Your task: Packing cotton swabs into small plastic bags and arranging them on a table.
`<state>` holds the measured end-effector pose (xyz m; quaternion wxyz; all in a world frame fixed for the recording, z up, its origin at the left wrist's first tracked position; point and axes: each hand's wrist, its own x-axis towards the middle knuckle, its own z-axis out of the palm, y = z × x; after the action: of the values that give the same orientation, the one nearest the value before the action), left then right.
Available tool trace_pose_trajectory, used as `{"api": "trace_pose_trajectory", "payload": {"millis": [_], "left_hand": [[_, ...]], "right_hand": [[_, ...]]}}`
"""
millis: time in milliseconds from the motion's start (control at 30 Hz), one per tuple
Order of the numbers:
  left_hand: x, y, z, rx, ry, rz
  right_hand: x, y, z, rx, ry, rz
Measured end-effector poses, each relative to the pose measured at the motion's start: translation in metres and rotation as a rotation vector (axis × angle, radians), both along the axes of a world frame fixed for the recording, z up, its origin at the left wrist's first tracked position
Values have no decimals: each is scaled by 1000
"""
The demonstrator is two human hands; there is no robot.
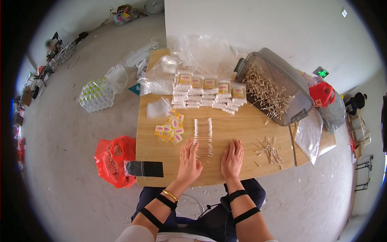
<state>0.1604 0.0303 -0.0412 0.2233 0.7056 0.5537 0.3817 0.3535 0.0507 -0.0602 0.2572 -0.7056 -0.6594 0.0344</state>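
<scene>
A neat column of cotton swabs [203, 129] lies on the wooden table in front of me, its nearer swabs less even. My left hand [189, 163] rests at the lower left of this column, fingers stretched out and fingertips against or just beside the swab ends; exact contact is hard to make out. On the other side, my right hand [232, 159] lies with straight fingers, a small gap between it and the swabs. Neither hand grips anything. Yellow-and-white printed cards [171, 128] lie in a loose pile beyond my left hand. A scattered heap of swabs [269, 151] is right of my right hand.
Packed swab bags [209, 90] are stacked at the back, before clear plastic bags [205, 52]. A tilted grey bin [294, 92] spills swabs at the back right. A black phone-like slab [149, 169] lies at the left edge, near a red bag [115, 161].
</scene>
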Motion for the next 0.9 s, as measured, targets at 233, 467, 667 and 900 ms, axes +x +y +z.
{"api": "trace_pose_trajectory", "payload": {"millis": [233,467,667,900], "left_hand": [[-10,-2,-3,63,214,-40],[-9,5,-2,135,203,-41],[-12,1,-10,106,223,-73],[-11,12,-5,-4,180,83]], "right_hand": [[-1,0,1,3,0,6],[-1,0,2,2,-4,6],[-3,1,3,13,-12,9],[-2,0,2,18,7,3]]}}
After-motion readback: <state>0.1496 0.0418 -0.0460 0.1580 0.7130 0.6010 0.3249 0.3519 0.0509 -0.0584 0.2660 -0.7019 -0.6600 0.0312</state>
